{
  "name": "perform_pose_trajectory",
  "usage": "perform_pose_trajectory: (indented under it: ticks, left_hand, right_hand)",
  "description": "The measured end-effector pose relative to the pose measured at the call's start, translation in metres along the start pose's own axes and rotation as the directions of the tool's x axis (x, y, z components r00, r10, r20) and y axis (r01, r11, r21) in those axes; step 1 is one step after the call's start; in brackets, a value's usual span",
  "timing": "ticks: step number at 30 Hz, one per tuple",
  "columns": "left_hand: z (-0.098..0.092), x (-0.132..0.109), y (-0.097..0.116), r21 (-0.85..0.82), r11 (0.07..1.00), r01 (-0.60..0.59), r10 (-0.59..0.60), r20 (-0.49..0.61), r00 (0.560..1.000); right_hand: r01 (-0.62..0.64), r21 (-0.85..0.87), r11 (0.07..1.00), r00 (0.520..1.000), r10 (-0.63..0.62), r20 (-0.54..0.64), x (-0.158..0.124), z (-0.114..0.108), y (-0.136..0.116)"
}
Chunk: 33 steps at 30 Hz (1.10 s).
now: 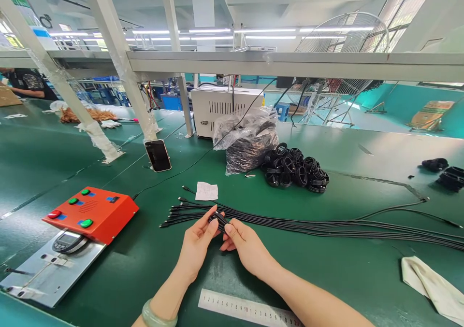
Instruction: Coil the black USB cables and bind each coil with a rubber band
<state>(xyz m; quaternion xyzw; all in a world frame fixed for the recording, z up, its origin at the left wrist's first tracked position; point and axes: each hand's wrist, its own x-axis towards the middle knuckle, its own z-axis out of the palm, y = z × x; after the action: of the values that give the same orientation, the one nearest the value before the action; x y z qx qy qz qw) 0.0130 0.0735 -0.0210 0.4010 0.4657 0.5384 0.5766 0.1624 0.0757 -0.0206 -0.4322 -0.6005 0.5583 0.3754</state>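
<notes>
Head view: left hand [197,240], right hand [248,245] pinch bunched black cable [219,222], fingers closed; gap toward steel ruler [246,308] edge, six o'clock.

Green table [145,269], long black cables [290,224], ruler [248,309]

Numbers 1–10 on ruler [248,310]

On the table [344,278], we list: left, a button box [96,207] behind a plate [63,286], which bears a gauge [68,241]. Centre, a cable coil [219,222] between our left hand [195,247] and right hand [250,249]; behind it, a cable bundle [315,228] extending right, then a paper slip [206,191]. Farther back, a bag [246,148], coils [295,167] at its right, a cabinet [206,112] behind it. Nearest us, a ruler [246,308]; right, a cloth [431,288].
</notes>
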Motion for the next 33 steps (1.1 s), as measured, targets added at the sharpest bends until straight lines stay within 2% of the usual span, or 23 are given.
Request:
perform_pose_trajectory:
  ticks: [4,10,13,20,30,33]
  left_hand:
    - [0.001,-0.002,-0.001,-0.002,1.000,0.005,-0.005,-0.010,1.000]
    - [-0.002,0.001,-0.002,-0.053,0.998,0.019,-0.020,-0.023,1.000]
    - [-0.003,0.004,-0.001,-0.081,0.996,0.029,-0.030,-0.014,0.999]
    - [-0.004,0.005,-0.001,-0.120,0.991,0.051,-0.060,-0.066,0.996]
    - [-0.004,0.003,0.003,-0.178,0.976,0.127,-0.141,-0.065,0.988]
    - [-0.004,0.004,0.004,-0.191,0.971,0.143,-0.153,-0.042,0.987]
  right_hand:
    - [-0.015,0.034,0.999,1.000,0.014,0.013,0.002,0.001,0.002]
    - [0.066,-0.200,0.978,0.996,-0.053,0.066,0.001,-0.004,-0.004]
    - [0.075,-0.242,0.967,0.992,-0.049,0.114,0.001,-0.009,-0.007]
    - [0.048,-0.153,0.987,0.960,-0.004,0.279,0.005,-0.022,-0.012]
    - [0.125,-0.205,0.971,0.957,-0.063,0.283,0.010,-0.024,-0.006]
    - [0.106,-0.157,0.982,0.949,-0.052,0.312,0.011,-0.028,-0.010]
